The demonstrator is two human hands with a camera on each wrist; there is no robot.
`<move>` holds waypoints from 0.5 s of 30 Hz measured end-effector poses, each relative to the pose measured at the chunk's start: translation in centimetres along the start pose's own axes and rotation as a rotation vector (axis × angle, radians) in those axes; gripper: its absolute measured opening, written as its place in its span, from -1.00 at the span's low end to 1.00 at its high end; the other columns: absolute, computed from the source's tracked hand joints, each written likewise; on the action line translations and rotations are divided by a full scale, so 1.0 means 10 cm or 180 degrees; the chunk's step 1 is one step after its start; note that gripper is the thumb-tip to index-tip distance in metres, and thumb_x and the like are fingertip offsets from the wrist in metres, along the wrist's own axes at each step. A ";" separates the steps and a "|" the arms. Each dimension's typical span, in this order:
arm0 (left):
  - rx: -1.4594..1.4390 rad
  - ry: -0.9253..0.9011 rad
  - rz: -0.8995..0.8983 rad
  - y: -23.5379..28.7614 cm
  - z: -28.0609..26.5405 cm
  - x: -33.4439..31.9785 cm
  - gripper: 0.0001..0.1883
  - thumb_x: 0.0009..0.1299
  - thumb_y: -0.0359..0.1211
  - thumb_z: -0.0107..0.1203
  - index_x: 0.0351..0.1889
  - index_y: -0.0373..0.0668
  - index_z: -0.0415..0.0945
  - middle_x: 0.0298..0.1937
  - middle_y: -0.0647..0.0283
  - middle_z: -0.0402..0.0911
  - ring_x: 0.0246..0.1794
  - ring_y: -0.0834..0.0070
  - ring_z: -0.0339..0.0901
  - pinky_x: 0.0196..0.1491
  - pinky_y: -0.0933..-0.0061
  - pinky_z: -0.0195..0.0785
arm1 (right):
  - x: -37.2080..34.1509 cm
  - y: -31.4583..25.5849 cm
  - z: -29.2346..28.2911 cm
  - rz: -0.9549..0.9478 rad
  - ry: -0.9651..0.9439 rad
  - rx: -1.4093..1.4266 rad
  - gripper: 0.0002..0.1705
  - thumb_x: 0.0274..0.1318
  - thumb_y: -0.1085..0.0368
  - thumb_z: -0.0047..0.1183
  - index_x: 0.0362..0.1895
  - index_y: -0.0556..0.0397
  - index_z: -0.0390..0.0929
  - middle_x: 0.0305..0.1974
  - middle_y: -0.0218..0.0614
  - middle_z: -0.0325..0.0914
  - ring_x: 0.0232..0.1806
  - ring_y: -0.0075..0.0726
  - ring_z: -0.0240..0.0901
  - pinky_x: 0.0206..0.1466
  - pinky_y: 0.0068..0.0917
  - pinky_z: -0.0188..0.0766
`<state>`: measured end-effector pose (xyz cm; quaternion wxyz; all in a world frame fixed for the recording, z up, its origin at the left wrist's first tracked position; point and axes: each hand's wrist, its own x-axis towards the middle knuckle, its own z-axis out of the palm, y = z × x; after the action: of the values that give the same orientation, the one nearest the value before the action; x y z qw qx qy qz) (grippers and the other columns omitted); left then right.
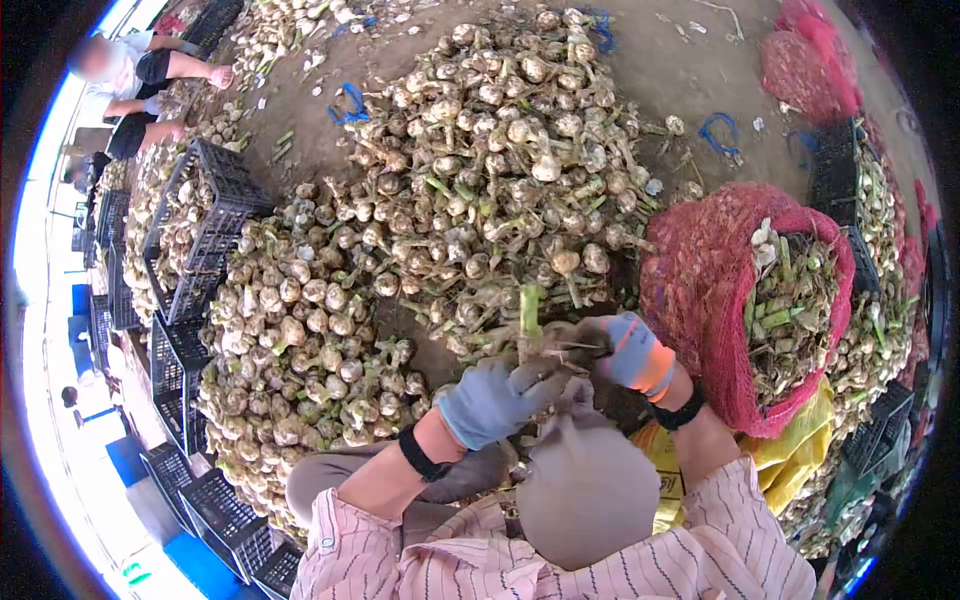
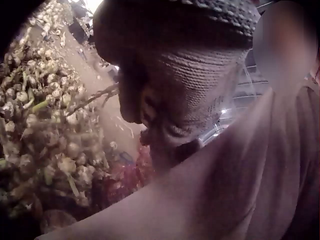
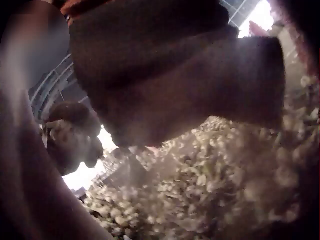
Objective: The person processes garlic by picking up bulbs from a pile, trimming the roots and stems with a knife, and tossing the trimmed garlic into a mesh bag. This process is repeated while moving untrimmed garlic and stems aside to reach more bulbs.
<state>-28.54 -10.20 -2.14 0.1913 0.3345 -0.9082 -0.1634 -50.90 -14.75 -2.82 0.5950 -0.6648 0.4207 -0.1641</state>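
Worker sits among heaps of garlic, blue-grey gloves on both hands, pink striped sleeves (image 1: 345, 540), a black band (image 1: 425, 455) at the left wrist

Left hand (image 1: 495, 400): fingers curled, gripping a green garlic stalk (image 1: 529, 310) low down; the stalk stands nearly upright in front of the fingers, over the ground between the heaps

Right hand (image 1: 638, 352): just beside the left, fingers reaching towards the stalk. Fingertips dark and blurred; I cannot tell whether they are closed on anything. Orange patch near the cuff

Large heap of garlic (image 1: 500, 140) straight ahead, stalks mixed through it; a second heap of bulbs (image 1: 310, 330) on the worker's left, the two meeting

Right side: red mesh sack (image 1: 690, 270), mouth wide, cut stalks (image 1: 790, 310) inside; a yellow sack (image 1: 800, 440) beside it, nearer the worker

Far left: black crate (image 1: 235, 190) tilted, garlic in it, more crates along that edge. Another person (image 1: 125, 75) beyond. Blue ties (image 1: 348, 105) scattered on the bare floor (image 1: 690, 60)
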 end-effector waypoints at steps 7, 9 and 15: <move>0.0242 -0.0346 0.0133 0.05 -0.21 -0.14 -0.51 0.02 -0.28 0.11 -0.01 -0.08 0.47 -0.09 0.20 0.49 -0.24 0.24 0.52 -0.37 0.34 0.44 | -0.38 0.87 0.08 0.0656 0.0507 -0.2072 -0.60 -0.13 0.14 0.11 -0.15 0.04 0.53 -0.29 -0.11 0.57 -0.25 -0.01 0.50 -0.16 -0.20 0.42; 0.0205 -0.0552 0.0023 0.00 -0.36 -0.24 -0.51 0.04 -0.27 0.12 0.00 -0.10 0.46 -0.08 0.19 0.51 -0.20 0.26 0.53 -0.34 0.34 0.44 | -0.70 1.17 0.12 0.1184 0.0616 -0.1364 -0.65 -0.14 0.21 0.12 -0.18 0.02 0.54 -0.31 -0.05 0.56 -0.25 0.02 0.49 -0.19 -0.21 0.42; 0.0339 -0.0182 -0.2310 -0.03 -1.35 -1.51 -0.45 -0.06 -0.54 0.19 0.00 -0.21 0.44 -0.10 0.12 0.56 -0.17 0.28 0.54 -0.12 0.37 0.44 | -0.56 0.95 0.37 0.1551 0.1659 -0.0553 -0.65 -0.11 0.16 0.16 -0.21 0.04 0.55 -0.28 -0.06 0.57 -0.25 0.02 0.49 -0.19 -0.21 0.41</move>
<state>-11.61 -2.61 5.95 0.0776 0.6398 -0.7426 -0.1824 -55.05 -7.54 -10.93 0.4308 -0.5290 0.7166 -0.1452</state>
